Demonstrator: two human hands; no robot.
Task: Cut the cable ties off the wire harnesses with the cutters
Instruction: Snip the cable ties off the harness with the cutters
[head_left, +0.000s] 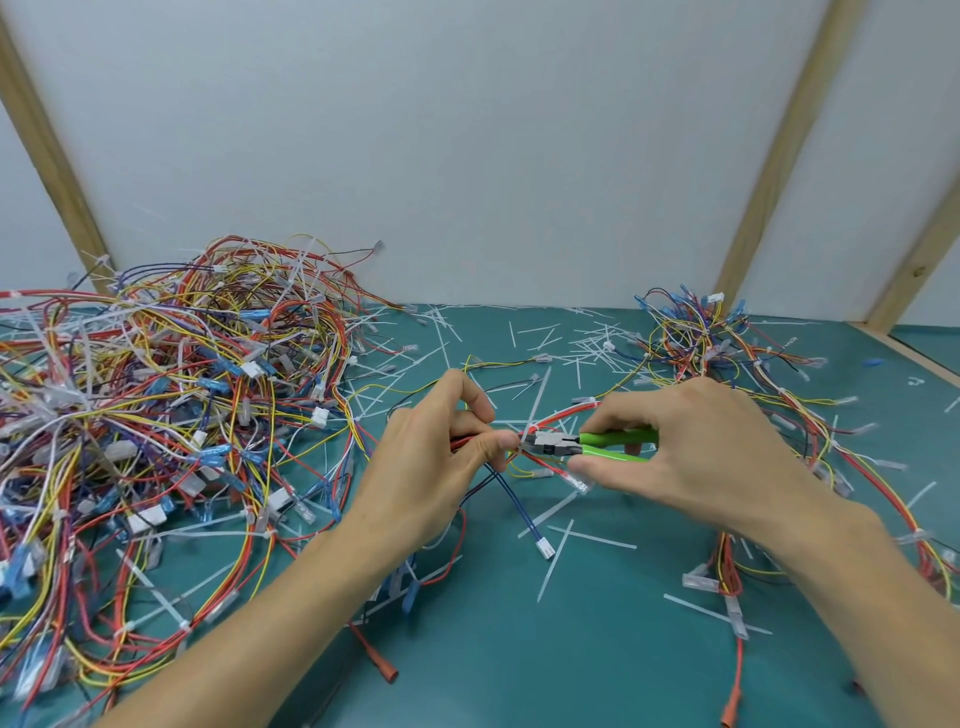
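Note:
My left hand (441, 457) pinches a wire harness (470, 441) of red, yellow and blue wires over the middle of the green mat. A white cable tie (537, 402) sticks up from the bundle just right of my left fingertips. My right hand (691, 441) grips the green-handled cutters (582, 446). Their metal jaws point left and sit at the base of that tie. Blue wires with a white connector (545, 548) hang down from the held harness.
A large tangled heap of harnesses (156, 415) fills the left of the mat (519, 649). A smaller pile (717, 338) lies at the back right. Cut tie pieces (587, 343) are scattered across the middle. A white wall with wooden posts stands behind.

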